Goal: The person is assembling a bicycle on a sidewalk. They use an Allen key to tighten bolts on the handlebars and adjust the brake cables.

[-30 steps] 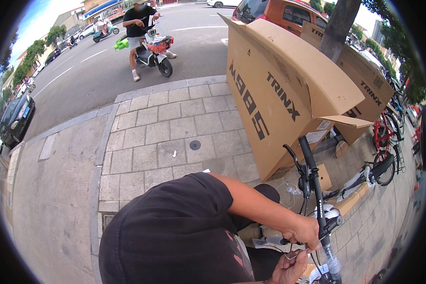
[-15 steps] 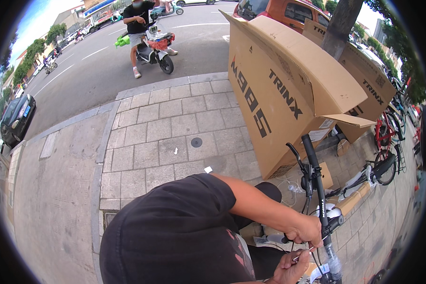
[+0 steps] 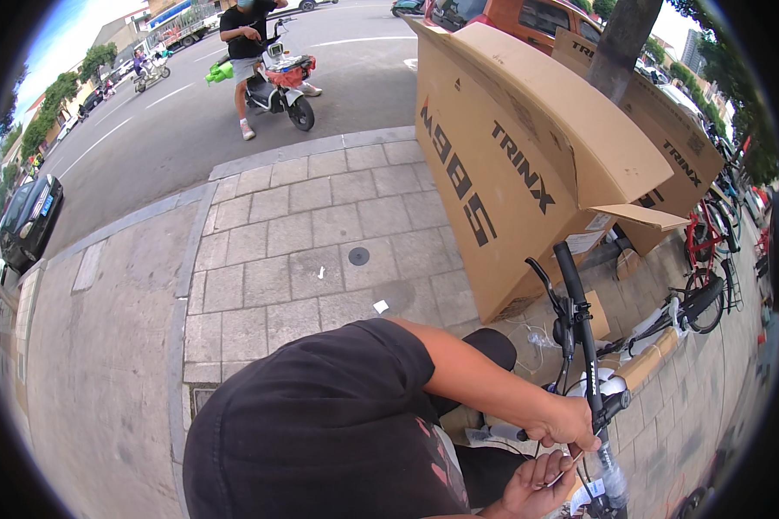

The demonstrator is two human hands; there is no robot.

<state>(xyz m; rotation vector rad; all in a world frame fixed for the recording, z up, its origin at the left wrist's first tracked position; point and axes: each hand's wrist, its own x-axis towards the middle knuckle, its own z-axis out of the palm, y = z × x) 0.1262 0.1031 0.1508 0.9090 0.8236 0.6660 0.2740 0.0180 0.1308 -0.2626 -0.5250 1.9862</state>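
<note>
My left hand (image 3: 569,424) reaches across to the bicycle handlebar (image 3: 589,368), its fingers closed beside the stem (image 3: 614,405). What is pinched in them is too small to make out. Just below it, my right hand (image 3: 532,487) is curled around a thin silver rod-like tool (image 3: 556,478), close to the left fingertips. Black cables hang by both hands. The handlebar stands turned nearly lengthwise, its black grip (image 3: 568,268) and brake lever (image 3: 541,281) pointing away from me. Clear wrapping (image 3: 613,480) covers the tube under the stem.
A big open cardboard box (image 3: 519,164) stands beyond the handlebar, near a tree trunk (image 3: 629,48). Wrapped bicycle parts (image 3: 658,333) lie at the right, with parked bicycles (image 3: 710,259) behind. A person sits astride a scooter (image 3: 277,91) at the curb.
The silver tool, earlier angled up toward the handlebar, now sits lower across my right fingers. My left hand has shifted slightly right and stays closed. Traffic on the road has moved.
</note>
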